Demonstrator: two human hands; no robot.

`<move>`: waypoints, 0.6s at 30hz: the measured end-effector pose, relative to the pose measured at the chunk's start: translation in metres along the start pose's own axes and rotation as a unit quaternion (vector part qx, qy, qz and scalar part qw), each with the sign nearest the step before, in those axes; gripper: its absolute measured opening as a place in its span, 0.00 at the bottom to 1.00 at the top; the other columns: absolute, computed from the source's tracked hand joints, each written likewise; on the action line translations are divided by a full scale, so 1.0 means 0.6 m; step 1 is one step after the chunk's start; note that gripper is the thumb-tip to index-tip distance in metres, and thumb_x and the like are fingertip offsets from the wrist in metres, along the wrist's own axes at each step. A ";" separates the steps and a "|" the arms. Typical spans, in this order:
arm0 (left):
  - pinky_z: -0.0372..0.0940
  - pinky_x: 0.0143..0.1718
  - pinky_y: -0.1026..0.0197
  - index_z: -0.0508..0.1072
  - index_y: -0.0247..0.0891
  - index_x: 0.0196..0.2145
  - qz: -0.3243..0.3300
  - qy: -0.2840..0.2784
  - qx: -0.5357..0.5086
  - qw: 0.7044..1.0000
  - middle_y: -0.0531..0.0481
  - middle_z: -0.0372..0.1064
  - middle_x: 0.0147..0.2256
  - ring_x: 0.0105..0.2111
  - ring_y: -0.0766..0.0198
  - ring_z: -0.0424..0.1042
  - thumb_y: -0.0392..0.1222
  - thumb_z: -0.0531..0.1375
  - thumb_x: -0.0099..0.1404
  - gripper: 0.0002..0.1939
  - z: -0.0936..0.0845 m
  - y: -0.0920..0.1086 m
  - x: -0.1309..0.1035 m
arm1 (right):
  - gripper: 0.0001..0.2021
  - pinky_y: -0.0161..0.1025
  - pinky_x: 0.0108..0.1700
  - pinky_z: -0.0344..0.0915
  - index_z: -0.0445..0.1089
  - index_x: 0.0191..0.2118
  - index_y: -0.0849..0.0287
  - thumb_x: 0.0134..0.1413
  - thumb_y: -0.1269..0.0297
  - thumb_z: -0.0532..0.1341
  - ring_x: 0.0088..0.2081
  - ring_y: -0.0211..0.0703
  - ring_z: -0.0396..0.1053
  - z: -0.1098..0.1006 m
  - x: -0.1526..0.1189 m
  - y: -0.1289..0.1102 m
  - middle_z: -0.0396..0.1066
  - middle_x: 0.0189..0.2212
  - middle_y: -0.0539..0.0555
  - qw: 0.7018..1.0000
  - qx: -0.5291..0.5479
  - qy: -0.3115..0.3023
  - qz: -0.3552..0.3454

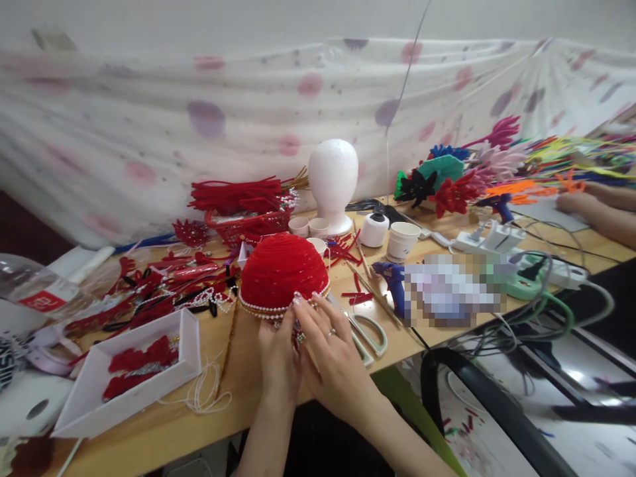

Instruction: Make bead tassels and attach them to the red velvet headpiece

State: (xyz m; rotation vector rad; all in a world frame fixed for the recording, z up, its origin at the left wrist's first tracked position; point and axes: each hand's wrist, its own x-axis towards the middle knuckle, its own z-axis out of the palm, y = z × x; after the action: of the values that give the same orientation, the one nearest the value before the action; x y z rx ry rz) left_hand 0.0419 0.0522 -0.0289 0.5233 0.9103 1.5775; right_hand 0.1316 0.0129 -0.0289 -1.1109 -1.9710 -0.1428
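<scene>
A red dome-shaped cap (pixel 283 270), wrapped in fuzzy red strands, has white pearl strings and gold trim around its rim. At the near side of that rim, my left hand (pixel 279 361) grips the cap, its thumb up against the edge. My right hand (pixel 330 351) is closed on the same rim, fingertips pressed to the pearls. Small shiny beads (pixel 298 331) show between my two hands, partly covered by the fingers. Just right of my right hand lie scissors with pale handles (pixel 370 334).
A white box (pixel 124 411) with red pieces sits at left, near loose white cord (pixel 206 391). Behind the cap stand a white foam head (pixel 334 175), a thread spool (pixel 373 230) and a paper cup (pixel 402 242). Right are a blue glue gun (pixel 395 285), power cables and another person's hands (pixel 579 202).
</scene>
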 end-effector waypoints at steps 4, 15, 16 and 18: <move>0.70 0.53 0.52 0.79 0.38 0.44 0.006 0.002 0.010 1.000 0.45 0.81 0.41 0.49 0.49 0.77 0.46 0.74 0.50 0.24 -0.007 -0.004 0.003 | 0.36 0.60 0.63 0.53 0.43 0.72 0.66 0.59 0.79 0.51 0.66 0.58 0.52 0.013 -0.006 -0.001 0.65 0.63 0.64 0.999 0.004 -0.032 0.031; 0.71 0.51 0.56 0.79 0.36 0.43 -0.003 0.000 0.025 1.000 0.47 0.82 0.38 0.46 0.52 0.79 0.42 0.75 0.47 0.24 -0.020 -0.010 -0.001 | 0.35 0.59 0.65 0.60 0.45 0.71 0.65 0.58 0.81 0.50 0.69 0.56 0.53 0.011 -0.013 -0.006 0.60 0.67 0.65 0.990 0.084 -0.086 0.067; 0.71 0.51 0.56 0.79 0.36 0.43 -0.005 0.003 0.024 1.000 0.46 0.82 0.39 0.46 0.52 0.79 0.43 0.75 0.47 0.25 -0.021 -0.012 -0.001 | 0.35 0.59 0.65 0.60 0.46 0.71 0.66 0.58 0.81 0.50 0.69 0.56 0.52 0.011 -0.014 -0.005 0.59 0.68 0.66 0.990 0.087 -0.089 0.068; 0.72 0.50 0.57 0.79 0.36 0.45 -0.009 0.010 0.023 1.000 0.45 0.82 0.39 0.46 0.53 0.79 0.44 0.75 0.49 0.25 -0.022 -0.015 -0.002 | 0.34 0.60 0.66 0.60 0.48 0.70 0.68 0.57 0.81 0.50 0.70 0.56 0.51 0.012 -0.017 -0.004 0.56 0.69 0.67 0.989 0.087 -0.093 0.071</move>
State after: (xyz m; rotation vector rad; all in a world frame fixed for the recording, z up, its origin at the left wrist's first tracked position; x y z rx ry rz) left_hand 0.0374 0.0478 -0.0438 0.5305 0.9650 1.5504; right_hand 0.1277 0.0084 -0.0401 -1.1783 -2.0147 0.2117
